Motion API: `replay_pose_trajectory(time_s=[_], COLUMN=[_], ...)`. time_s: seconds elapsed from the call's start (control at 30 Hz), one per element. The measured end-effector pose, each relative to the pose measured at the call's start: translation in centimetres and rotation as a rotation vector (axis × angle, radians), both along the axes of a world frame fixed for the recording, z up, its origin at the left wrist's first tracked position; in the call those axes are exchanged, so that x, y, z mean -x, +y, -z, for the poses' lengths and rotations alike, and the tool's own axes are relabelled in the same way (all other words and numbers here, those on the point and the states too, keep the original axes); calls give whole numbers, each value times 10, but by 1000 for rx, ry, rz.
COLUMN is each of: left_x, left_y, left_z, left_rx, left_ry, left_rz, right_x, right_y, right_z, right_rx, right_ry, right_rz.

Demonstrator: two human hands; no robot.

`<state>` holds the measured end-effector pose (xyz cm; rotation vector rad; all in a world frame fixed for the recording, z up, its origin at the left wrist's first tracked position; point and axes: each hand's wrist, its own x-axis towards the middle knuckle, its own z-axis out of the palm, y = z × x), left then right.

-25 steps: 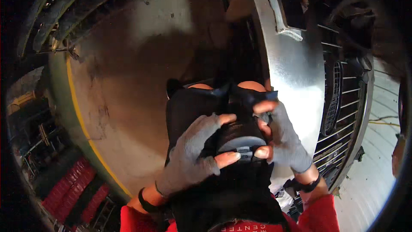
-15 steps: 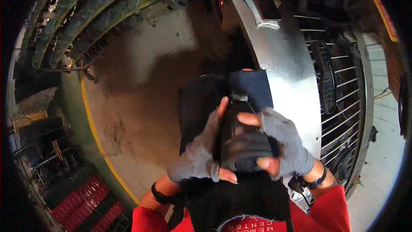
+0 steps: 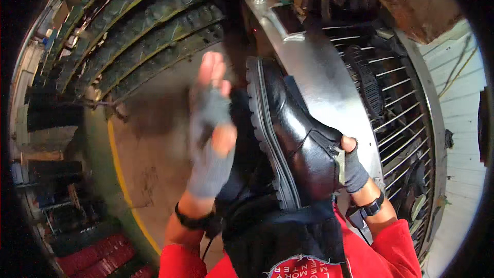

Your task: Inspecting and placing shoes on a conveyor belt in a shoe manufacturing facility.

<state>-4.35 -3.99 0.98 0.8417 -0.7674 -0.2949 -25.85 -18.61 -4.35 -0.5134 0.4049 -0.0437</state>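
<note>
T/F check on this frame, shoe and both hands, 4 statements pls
1. The right hand in a grey fingerless glove grips the glossy black leather shoe with a lugged sole. True.
2. The left hand clamps the shoe's toe. False: it is open and raised beside the sole, blurred.
3. The shoe lies flat on the floor. False: it is held up, sole edge toward the left hand.
4. A metal wire rack stands to the right. True.

Grey fingerless gloves on left hand [image 3: 212,139] and right hand [image 3: 352,167]; red sleeves; black wristbands; dark apron.
</note>
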Motion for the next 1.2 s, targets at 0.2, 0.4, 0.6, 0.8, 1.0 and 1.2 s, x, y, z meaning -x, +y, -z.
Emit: replay_pose_trajectory(time_s=[0.2,0.4,0.6,0.8,1.0,1.2], left_x=[30,29,19,32,11,24], left_y=[18,-13,17,26,18,34], left_z=[5,-6,53,87,100,125], left_rx=[-688,-740,-917,-1096,-1065,-1038], left_ry=[-322,-753,11,-526,-603,-567], left_rz=[-394,-264,559,321,243,173], right_x=[4,20,144,282,167,-7], right_y=[29,21,-92,-165,-184,-228], right_z=[-19,-31,-51,-36,-11,30], right_rx=[67,103,322,1228,2024,2021], right_ry=[140,235,437,1511,1035,693], right_rz=[-241,100,306,182,20,325])
